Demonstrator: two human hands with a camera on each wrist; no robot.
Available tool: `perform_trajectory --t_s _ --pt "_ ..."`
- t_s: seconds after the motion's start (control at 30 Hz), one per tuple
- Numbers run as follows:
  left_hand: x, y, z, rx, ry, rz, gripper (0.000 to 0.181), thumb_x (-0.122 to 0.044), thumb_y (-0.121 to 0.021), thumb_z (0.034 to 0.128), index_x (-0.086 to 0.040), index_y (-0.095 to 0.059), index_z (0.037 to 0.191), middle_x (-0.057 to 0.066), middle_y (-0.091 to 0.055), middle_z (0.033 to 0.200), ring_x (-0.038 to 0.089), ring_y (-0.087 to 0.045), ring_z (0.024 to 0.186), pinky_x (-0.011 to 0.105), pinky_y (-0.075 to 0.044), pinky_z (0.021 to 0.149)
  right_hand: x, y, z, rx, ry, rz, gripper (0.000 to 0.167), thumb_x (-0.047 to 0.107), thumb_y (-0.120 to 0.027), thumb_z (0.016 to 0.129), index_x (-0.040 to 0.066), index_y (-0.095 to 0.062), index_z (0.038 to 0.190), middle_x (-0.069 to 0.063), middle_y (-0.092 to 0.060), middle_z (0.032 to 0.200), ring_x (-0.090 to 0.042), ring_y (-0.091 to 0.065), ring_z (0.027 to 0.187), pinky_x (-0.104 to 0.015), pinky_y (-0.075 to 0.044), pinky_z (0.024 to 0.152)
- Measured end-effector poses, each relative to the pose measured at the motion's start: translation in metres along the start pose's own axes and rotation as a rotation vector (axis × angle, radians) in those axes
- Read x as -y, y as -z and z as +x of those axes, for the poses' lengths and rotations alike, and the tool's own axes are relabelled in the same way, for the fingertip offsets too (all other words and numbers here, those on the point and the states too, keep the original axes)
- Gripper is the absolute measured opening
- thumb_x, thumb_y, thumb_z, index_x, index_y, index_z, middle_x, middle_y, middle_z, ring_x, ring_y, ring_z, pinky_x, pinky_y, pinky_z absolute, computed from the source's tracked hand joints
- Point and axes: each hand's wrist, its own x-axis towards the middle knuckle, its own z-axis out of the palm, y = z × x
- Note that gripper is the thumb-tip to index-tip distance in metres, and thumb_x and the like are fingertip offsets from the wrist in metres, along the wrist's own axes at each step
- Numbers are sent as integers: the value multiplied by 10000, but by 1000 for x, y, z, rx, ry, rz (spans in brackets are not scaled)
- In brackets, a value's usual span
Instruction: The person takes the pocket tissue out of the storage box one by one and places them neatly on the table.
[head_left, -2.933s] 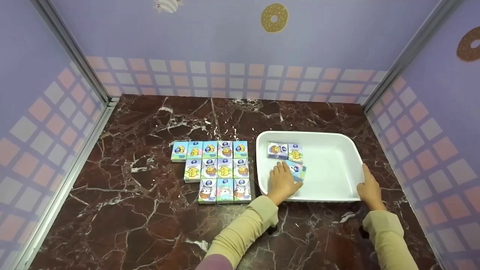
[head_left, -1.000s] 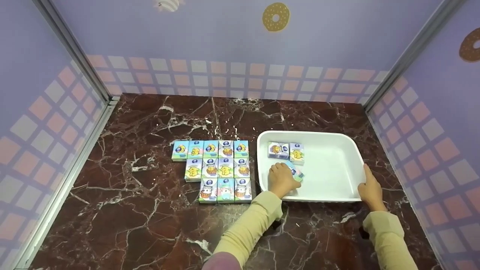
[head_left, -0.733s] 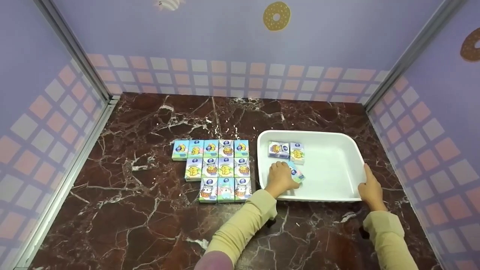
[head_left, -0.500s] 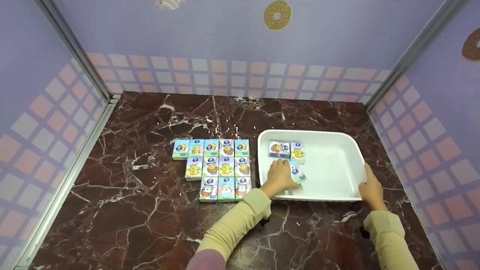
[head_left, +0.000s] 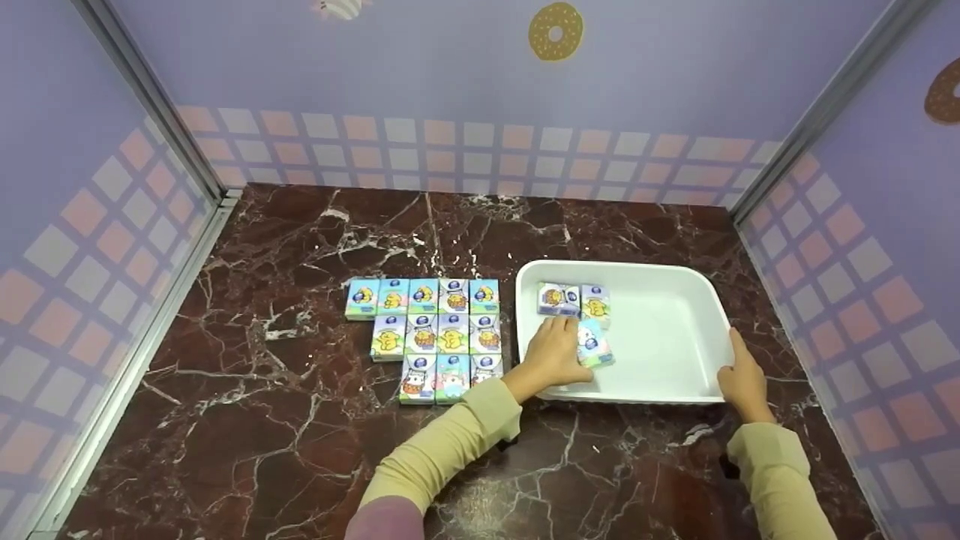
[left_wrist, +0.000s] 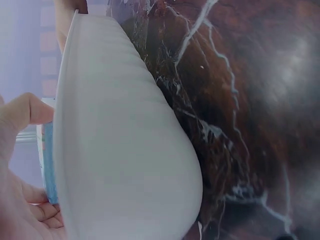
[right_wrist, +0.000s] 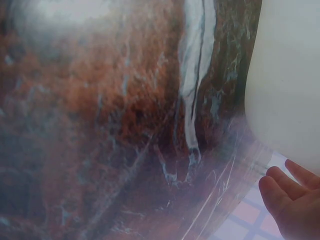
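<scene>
In the head view my left hand point(head_left: 553, 352) reaches over the near-left edge of a white plastic tray point(head_left: 660, 352). It holds a light-blue pocket tissue pack point(head_left: 595, 341) between thumb and fingers, slightly tilted beside the left wall. Farther back in the tray lie a purple pack point(head_left: 558, 298) and a yellow-character pack point(head_left: 596, 304), side by side. The left wrist view shows the blue pack point(left_wrist: 48, 162) beyond the tray wall point(left_wrist: 120, 130). My right hand point(head_left: 744, 379) holds the tray's right rim near the front corner, its fingers point(right_wrist: 280, 187) against the outside.
Left of the tray, several tissue packs point(head_left: 421, 334) lie in three tight rows on the dark red marble surface point(head_left: 262, 420). Lilac walls point(head_left: 450, 60) with a checked pink-and-white band enclose the surface at the back and both sides.
My left wrist and forearm have swung to the left, and the blue pack has turned straighter, nearing the yellow-character pack. My right hand stays on the rim; the tray has hardly moved.
</scene>
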Motion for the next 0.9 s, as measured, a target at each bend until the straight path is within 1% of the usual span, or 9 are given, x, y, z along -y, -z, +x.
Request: perform_trajectory --t_s 0.13,0.33,0.43,0.6,0.67,0.77,0.9 --pt "5 5 -7 -37 -36 2 866 -494 -666 583 -46 -390 1270 59 -459 1192 180 -429 1067 254 -388 936 0 0 0 2 -2 -5 669 -29 -270 767 27 -104 1413 -323 -250 1358 -517 -345 1121 -579 -326 834" --pt "13 17 -18 -83 -74 2 873 -479 -665 567 -42 -386 1270 73 -452 1196 191 -429 1090 263 -372 975 -1 -1 0 -14 12 -12 671 -28 -275 757 16 -117 1408 -330 -267 1347 -523 -334 1132 -592 -315 860" --pt "19 22 -23 -99 -77 -4 881 -484 -670 563 -41 -388 1270 73 -460 1194 195 -439 1084 278 -391 963 0 0 0 -15 15 -7 673 -34 -276 755 11 -119 1407 -323 -258 1356 -518 -320 1150 -590 -312 871" --pt "34 29 -34 -138 -74 -32 844 -443 -676 553 -45 -405 1247 76 -476 1164 203 -448 1062 303 -419 925 1 1 0 -7 14 -10 677 -46 -281 757 15 -111 1409 -328 -256 1354 -515 -373 1092 -578 -333 828" --pt "41 32 -38 -143 -67 -49 833 -423 -675 548 -49 -405 1241 74 -474 1155 201 -442 1056 305 -422 916 1 1 -1 -10 14 -15 675 -50 -283 758 14 -116 1408 -331 -262 1349 -515 -391 1064 -575 -340 814" --pt "50 36 -45 -149 -57 -62 820 -400 -677 541 -48 -408 1231 78 -468 1146 202 -435 1050 304 -433 898 1 1 -1 -16 10 -13 667 -48 -286 761 13 -129 1406 -327 -269 1348 -517 -387 1077 -577 -338 830" --pt "63 39 -53 -167 -51 -65 796 -378 -673 532 -47 -416 1209 84 -469 1141 208 -439 1044 312 -426 905 1 0 -1 -2 -2 -14 669 -42 -286 768 22 -112 1411 -327 -266 1350 -522 -371 1094 -581 -334 835"
